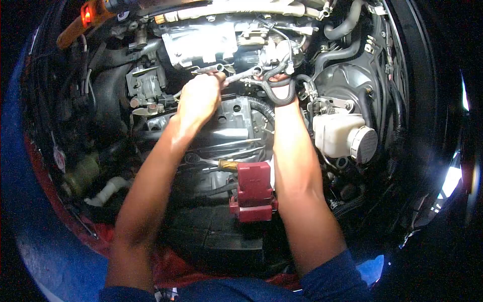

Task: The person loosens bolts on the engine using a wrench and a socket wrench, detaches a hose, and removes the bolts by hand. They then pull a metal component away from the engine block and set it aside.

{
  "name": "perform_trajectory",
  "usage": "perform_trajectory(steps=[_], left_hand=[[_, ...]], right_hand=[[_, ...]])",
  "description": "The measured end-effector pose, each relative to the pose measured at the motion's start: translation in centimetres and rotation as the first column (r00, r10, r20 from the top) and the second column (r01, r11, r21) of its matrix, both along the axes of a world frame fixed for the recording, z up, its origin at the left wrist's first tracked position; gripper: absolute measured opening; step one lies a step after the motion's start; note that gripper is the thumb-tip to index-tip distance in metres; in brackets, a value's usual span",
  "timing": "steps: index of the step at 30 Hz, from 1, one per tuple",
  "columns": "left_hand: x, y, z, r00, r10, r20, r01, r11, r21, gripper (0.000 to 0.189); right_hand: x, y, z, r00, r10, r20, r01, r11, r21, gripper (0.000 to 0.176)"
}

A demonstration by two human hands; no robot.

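Note:
My left hand is closed in the upper middle of the engine bay, its fingers wrapped round one end of a silver wrench. The wrench points right, its ring end near a bent black hose. Just above my left knuckles lies a short metal tube end. My right hand reaches in behind the looped hose, which covers much of it. Only part of its fingers and wrist shows, so their grip is hidden. Bright light washes out the metal engine part beyond both hands.
A ratchet with a yellow handle lies on the engine beside a red plastic cover. To the right sits a white fluid reservoir with a round cap. An orange work lamp is at upper left; a black box is near my body.

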State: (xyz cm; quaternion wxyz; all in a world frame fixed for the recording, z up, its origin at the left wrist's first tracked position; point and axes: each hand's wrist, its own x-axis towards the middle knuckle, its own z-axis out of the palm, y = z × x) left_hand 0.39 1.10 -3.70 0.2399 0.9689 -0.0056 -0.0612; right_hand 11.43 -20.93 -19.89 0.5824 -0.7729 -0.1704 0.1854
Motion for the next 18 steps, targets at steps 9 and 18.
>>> perform_trajectory(steps=[9,18], left_hand=[[1.7,-2.7,5.6,0.99,-0.134,0.034,0.135,0.99,-0.038,0.012],[-1.5,-2.3,7.4,0.929,0.337,-0.154,-0.355,0.694,-0.627,0.025]], right_hand=[[0.7,-1.3,-2.4,0.703,0.26,-0.662,0.401,0.624,0.671,0.05],[-0.6,0.9,3.2,0.41,0.028,-0.912,0.767,0.53,0.362,0.05]])
